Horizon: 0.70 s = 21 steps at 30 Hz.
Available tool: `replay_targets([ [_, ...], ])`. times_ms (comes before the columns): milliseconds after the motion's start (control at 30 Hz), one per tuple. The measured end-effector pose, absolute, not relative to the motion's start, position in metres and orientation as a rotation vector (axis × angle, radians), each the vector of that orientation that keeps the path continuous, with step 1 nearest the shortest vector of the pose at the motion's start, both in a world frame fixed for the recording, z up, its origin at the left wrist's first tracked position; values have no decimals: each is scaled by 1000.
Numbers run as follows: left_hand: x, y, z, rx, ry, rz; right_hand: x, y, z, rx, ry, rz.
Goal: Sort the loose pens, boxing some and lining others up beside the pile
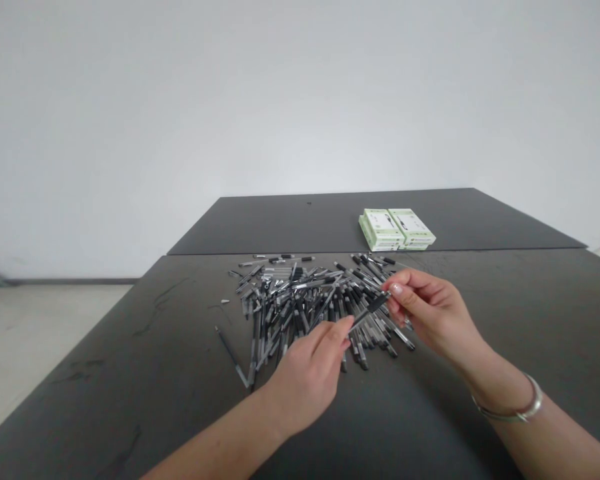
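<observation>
1. A lone pen lies left of the heap, toward the table's left edge.
2. The left hand, fingers together, sits over the pen heap's near side, tips just beside a black pen.
3. The right hand pinches that pen above the heap's right side.
4. Two green-and-white boxes sit beyond the heap, near the table's far edge; nearly all the pens remain loose in the heap.

Green-and-white boxes sit on the far dark tabletop before a white wall.
</observation>
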State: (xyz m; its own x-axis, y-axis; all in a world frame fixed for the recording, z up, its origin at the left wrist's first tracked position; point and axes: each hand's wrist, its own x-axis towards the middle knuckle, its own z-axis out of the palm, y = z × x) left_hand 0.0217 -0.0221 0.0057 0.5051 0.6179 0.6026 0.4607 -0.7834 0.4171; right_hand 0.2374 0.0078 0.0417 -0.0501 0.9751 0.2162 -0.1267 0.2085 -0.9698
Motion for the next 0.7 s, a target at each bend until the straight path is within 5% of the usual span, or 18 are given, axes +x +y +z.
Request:
replay_targets([
  [300, 17, -9, 10, 2538, 1074, 1152, 232, 10, 35, -956, -1227, 1158],
  [700, -13, 38, 23, 1264, 1093, 1489, 230, 22, 13, -1115, -1362, 1014],
])
